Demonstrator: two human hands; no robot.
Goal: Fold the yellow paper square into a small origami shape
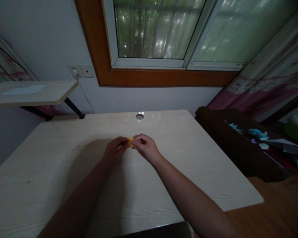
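Observation:
Near the middle of the pale wooden table [183, 145], a small yellow piece [131, 142] is pinched between my two hands. It is too small and too covered by fingers for me to tell its kind. My left hand [115, 149] is closed on its left side with thumb and fingertips. From the right, my right hand [147, 145] pinches it too, and these fingers hide part of it. Both hands are low over the tabletop.
A round cable hole [139, 116] sits near the table's back edge. A raised shelf [57, 94] with a pale sheet [24, 90] stands at the back left. A dark edge [161, 231] shows at the front, and brown furniture with cloths [258, 134] stands to the right.

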